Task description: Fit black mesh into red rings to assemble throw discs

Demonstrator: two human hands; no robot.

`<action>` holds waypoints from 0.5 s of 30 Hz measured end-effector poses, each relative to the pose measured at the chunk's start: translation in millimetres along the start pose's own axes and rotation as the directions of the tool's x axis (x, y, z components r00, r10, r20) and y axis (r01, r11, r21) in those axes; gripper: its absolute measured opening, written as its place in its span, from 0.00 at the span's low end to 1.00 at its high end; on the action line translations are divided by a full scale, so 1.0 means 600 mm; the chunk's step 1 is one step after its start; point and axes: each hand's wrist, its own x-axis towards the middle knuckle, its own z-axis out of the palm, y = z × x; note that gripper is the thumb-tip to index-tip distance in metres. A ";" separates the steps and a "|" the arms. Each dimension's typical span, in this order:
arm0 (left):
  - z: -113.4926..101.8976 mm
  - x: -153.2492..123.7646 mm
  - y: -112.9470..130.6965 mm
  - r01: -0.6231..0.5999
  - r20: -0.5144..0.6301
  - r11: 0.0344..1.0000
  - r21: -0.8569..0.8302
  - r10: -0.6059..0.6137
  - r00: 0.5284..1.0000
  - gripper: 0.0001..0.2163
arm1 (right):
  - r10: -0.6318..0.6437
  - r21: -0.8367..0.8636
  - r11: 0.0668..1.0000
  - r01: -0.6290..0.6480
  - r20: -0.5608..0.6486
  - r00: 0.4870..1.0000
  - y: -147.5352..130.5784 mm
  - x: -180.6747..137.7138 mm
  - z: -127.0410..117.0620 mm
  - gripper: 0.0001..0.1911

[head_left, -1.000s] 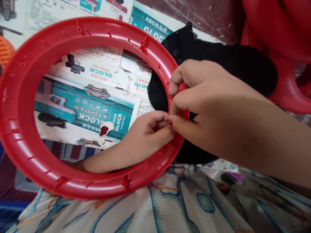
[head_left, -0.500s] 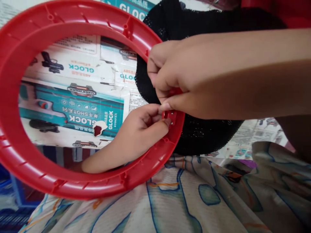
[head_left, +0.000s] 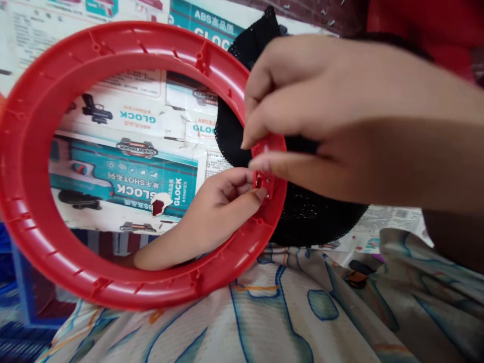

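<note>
A large red plastic ring (head_left: 28, 166), with ribs and screw posts on its trough-like side, stands tilted before me. My left hand (head_left: 223, 212) reaches through the ring's opening and pinches its right side between thumb and fingers. Beside that thumb is a small red fitting (head_left: 267, 185) with tiny metal spots, set in the ring. My right hand (head_left: 291, 101) hovers over the same side, slightly blurred. Its thumb and index finger are apart, and I see nothing held between them. Black mesh fabric (head_left: 317, 222) lies behind the ring and under my right hand.
Printed cardboard (head_left: 151, 176) with a torn hole covers the surface behind the ring. Patterned cloth (head_left: 264, 307) spreads along the bottom. A blue crate (head_left: 22, 287) stands at lower left, and a red object (head_left: 393, 25) is at upper right. Small metal bits (head_left: 331, 23) lie at the top.
My right hand has moved up off the ring, its thumb and index finger parting. The ring has shifted slightly right and down in view, with my left hand still gripping it.
</note>
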 end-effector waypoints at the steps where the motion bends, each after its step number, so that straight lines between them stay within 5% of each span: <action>1: -0.001 0.000 0.000 -0.017 -0.002 1.000 -0.017 0.017 1.000 0.04 | -0.018 -0.062 0.998 0.021 0.053 0.998 -0.007 0.000 -0.002 0.04; 8: -0.006 -0.003 -0.008 -0.075 -0.013 0.995 -0.070 0.074 0.997 0.04 | -0.267 -0.201 0.927 0.317 0.243 0.933 0.006 -0.013 0.023 0.20; 15: -0.017 -0.005 -0.028 -0.086 0.083 0.968 -0.235 0.108 0.991 0.09 | -0.325 -0.333 0.842 0.424 0.314 0.892 -0.009 -0.006 0.019 0.22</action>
